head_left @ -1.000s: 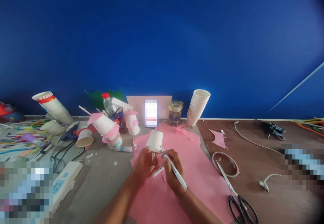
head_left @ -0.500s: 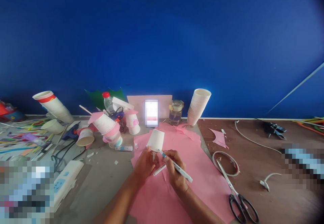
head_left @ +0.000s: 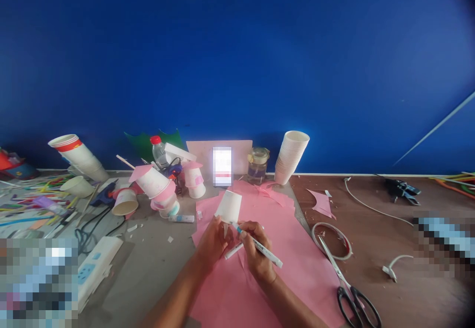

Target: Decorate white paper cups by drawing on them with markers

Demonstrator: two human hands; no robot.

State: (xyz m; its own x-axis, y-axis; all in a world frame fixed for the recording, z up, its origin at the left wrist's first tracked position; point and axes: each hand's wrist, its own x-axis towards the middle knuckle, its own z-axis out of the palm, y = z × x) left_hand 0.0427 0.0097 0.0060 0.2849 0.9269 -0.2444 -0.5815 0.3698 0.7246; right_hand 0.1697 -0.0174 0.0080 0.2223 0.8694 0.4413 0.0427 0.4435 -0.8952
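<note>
My left hand [head_left: 212, 241] is closed round the bottom of a white paper cup [head_left: 229, 206], held upside down above a pink paper sheet [head_left: 289, 263]. My right hand [head_left: 255, 251] grips a white marker with a blue tip [head_left: 258, 245]; the tip touches the cup's lower edge. A white pen cap [head_left: 233, 251] lies on the pink sheet between the two hands.
Black-handled scissors [head_left: 349, 291] and a tape ring [head_left: 331, 239] lie to the right. A stack of white cups [head_left: 290, 156], a glass jar [head_left: 257, 164], a lit phone [head_left: 221, 165] and decorated cups [head_left: 159, 189] stand behind. A power strip [head_left: 97, 267] and cables lie left.
The marker's rear end has swung lower and to the right, so the pen lies flatter. The cup and my left hand have hardly moved.
</note>
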